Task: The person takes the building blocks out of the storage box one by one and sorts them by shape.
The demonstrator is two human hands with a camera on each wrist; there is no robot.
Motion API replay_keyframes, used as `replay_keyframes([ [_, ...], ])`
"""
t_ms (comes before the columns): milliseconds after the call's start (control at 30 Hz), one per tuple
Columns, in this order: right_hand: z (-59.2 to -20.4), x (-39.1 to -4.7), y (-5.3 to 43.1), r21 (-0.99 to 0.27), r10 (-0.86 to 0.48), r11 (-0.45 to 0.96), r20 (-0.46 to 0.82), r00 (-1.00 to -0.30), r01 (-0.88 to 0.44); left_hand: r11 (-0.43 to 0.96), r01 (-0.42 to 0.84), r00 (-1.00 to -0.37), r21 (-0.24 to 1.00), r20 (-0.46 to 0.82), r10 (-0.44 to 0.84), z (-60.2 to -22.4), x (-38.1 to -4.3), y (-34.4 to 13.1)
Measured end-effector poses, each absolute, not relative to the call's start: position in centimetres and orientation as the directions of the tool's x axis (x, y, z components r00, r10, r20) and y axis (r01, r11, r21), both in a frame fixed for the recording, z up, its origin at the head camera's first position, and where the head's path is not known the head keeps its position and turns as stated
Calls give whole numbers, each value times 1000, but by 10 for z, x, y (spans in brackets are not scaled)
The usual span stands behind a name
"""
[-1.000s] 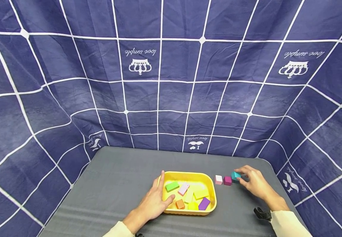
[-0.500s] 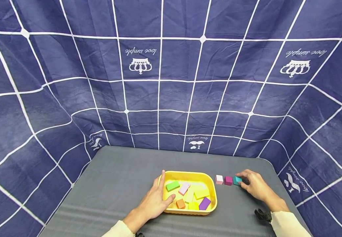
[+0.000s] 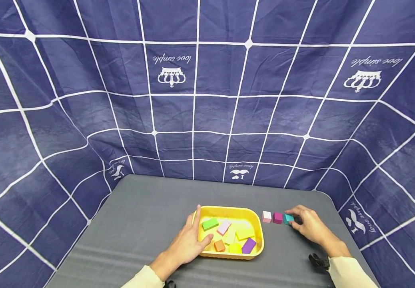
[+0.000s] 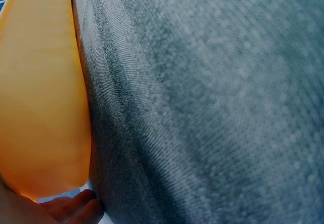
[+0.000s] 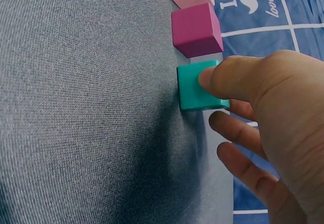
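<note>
At the right of the head view my right hand pinches a teal cube with thumb and fingers. In the right wrist view the thumb lies on one face of the teal cube, while two other fingers stand free of it. A magenta cube and a pale pink cube continue the row to its left. My left hand holds the left end of a yellow plastic bin, thumb over the rim and fingers along the outside. Its orange-lit wall fills the left wrist view's left side.
Inside the bin lie a green block, a pink block, an orange block, a purple block and several yellow ones. Grey cloth covers the table. A blue curtain with white lines surrounds its back and sides.
The right hand has lowered the teal cube and straightened it in line beside the magenta cube. My left hand stays at the bin. The head view has tilted very slightly.
</note>
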State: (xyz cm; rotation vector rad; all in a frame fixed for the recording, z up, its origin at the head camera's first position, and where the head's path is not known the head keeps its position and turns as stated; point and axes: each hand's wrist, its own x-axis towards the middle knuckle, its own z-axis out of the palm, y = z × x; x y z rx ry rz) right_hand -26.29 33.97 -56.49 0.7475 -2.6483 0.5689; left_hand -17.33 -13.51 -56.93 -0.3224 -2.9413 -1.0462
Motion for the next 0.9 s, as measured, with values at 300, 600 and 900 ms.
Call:
replay_keyframes([
  [300, -557, -257, 338, -240, -382, 820, 446, -809, -519, 749, 194, -979, 633, 71, 194, -572, -172, -131],
  [600, -541, -251, 318, -227, -364, 824, 489, -793, -519, 724, 208, -975, 658, 79, 208, -567, -170, -135],
  [900, -527, -245, 296, -209, -397, 815, 480, -782, -541, 697, 181, -973, 694, 24, 229, -565, -174, -138],
])
